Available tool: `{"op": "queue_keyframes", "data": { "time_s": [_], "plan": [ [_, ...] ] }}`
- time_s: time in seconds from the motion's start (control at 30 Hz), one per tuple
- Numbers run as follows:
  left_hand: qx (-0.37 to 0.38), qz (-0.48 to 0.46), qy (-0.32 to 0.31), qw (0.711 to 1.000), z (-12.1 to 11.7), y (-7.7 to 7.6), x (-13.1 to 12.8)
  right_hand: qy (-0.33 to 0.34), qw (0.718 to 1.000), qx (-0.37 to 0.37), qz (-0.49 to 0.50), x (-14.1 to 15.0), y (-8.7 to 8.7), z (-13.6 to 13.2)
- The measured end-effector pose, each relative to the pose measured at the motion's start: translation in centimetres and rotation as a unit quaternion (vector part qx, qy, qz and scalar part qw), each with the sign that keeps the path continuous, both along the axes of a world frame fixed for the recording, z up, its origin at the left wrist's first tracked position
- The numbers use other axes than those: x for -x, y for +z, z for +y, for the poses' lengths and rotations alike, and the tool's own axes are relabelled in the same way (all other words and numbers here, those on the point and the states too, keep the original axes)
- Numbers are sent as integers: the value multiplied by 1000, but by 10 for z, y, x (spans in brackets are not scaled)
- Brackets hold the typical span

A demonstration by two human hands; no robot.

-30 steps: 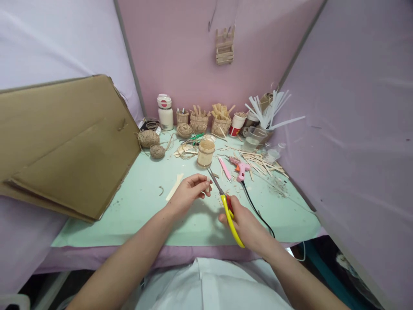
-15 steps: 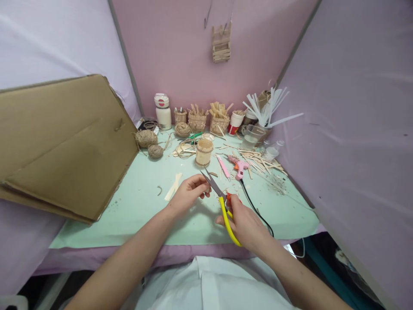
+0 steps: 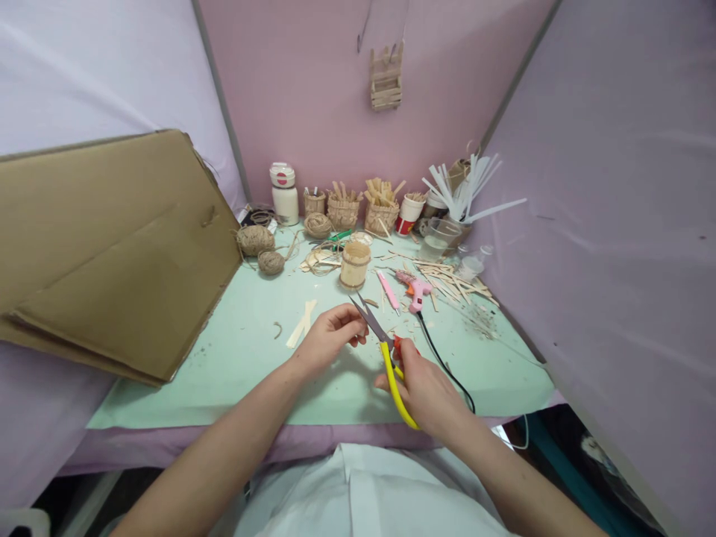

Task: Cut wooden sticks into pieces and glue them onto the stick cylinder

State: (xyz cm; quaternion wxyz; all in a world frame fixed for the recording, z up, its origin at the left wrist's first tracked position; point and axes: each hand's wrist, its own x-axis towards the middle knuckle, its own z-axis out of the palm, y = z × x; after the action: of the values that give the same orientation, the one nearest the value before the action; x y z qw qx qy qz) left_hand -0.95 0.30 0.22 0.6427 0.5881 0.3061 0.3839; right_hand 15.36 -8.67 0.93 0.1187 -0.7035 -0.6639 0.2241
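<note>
My right hand (image 3: 428, 384) is wrapped round the yellow and red handles of a pair of scissors (image 3: 394, 380). The blades are parted and point up and to the left, close by the fingers of my left hand (image 3: 333, 335). Those fingers are curled and pinched together; whatever they hold is too small or hidden to make out. Just beyond the blade tips a small round wooden container (image 3: 354, 267) stands upright on the table, banded with twine at top and bottom. Two pale wooden strips (image 3: 302, 324) lie crossed to the left of my left hand.
A pink glue gun (image 3: 417, 291) and a pink pen-like tool (image 3: 388, 291) lie right of the container. Loose wooden sticks (image 3: 453, 282) are strewn farther right. Twine balls (image 3: 256, 240), stick-filled baskets (image 3: 382, 216) and a white bottle (image 3: 285, 201) line the back. Cardboard (image 3: 123, 253) leans at left.
The whole view has shifted very slightly. Both hands and the scissors keep nearly the same pose.
</note>
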Motion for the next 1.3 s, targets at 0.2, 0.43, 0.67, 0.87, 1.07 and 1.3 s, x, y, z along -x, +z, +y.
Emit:
{"op": "queue_keyframes", "data": {
  "time_s": [0.2, 0.43, 0.67, 0.87, 1.07, 1.3],
  "plan": [
    [10, -3, 2, 1000, 0, 0, -1, -1, 1000, 10, -3, 0, 0, 0],
    [4, -10, -3, 1000, 0, -3, 0, -8, 1000, 14, -11, 1, 2, 0],
    [15, -4, 1, 1000, -2, -1, -1, -3, 1000, 9, -2, 1, 1, -1],
    [16, -6, -11, 1000, -1, -2, -1, -8, 999, 26, 17, 1, 3, -2],
    [17, -14, -31, 999, -1, -1, 2, 8, 998, 22, 51, -4, 6, -5],
    [9, 28, -40, 999, 3, -1, 3, 31, 993, 61, 95, -14, 17, -11]
  ]
}}
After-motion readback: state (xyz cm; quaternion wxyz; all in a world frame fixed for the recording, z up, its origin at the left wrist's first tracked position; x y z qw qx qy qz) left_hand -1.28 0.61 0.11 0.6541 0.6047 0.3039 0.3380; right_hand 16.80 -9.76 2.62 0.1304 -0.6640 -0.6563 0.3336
